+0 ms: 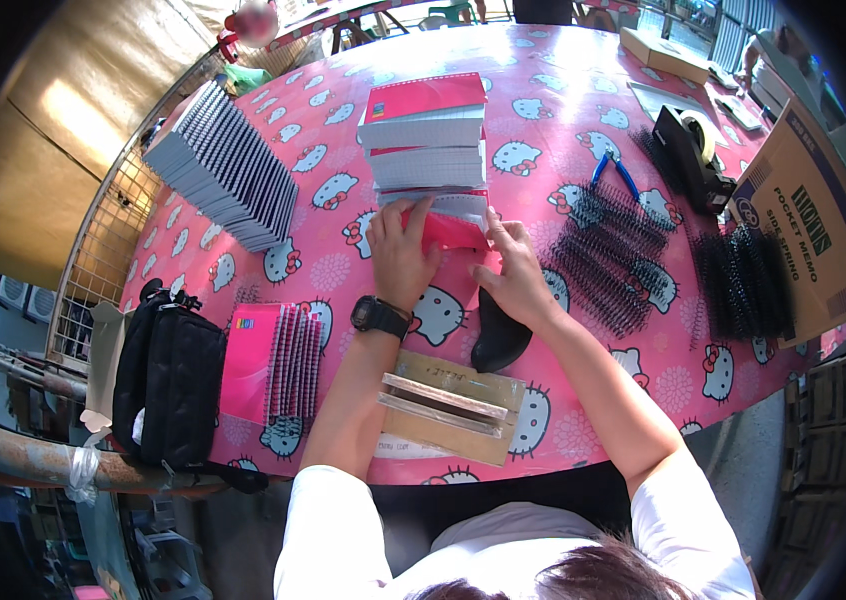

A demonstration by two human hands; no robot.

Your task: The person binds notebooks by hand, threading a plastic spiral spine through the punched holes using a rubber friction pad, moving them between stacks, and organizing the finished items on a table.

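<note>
My left hand [403,252], with a black watch on its wrist, has its fingers curled over the left side of a pink-covered memo pad [455,232]. At the pad's right edge, the thumb and fingers of my right hand [519,268] are closed on it. The pad sits at the near end of a row of stacked page blocks [425,165], topped by a pink cover [425,96]. Just below my right hand lies a black curved object [500,335] whose kind I cannot make out. Black wire spiral bindings [608,262] lie in a pile right of my right hand.
At the left stands a tall stack of spiral-bound pads [228,165]. Nearer are a black bag [178,385] and pink notebooks [263,362]. A slotted wooden jig [448,405] lies before me. Blue pliers [615,172], a tape dispenser [691,160] and a cardboard box [803,225] are at right.
</note>
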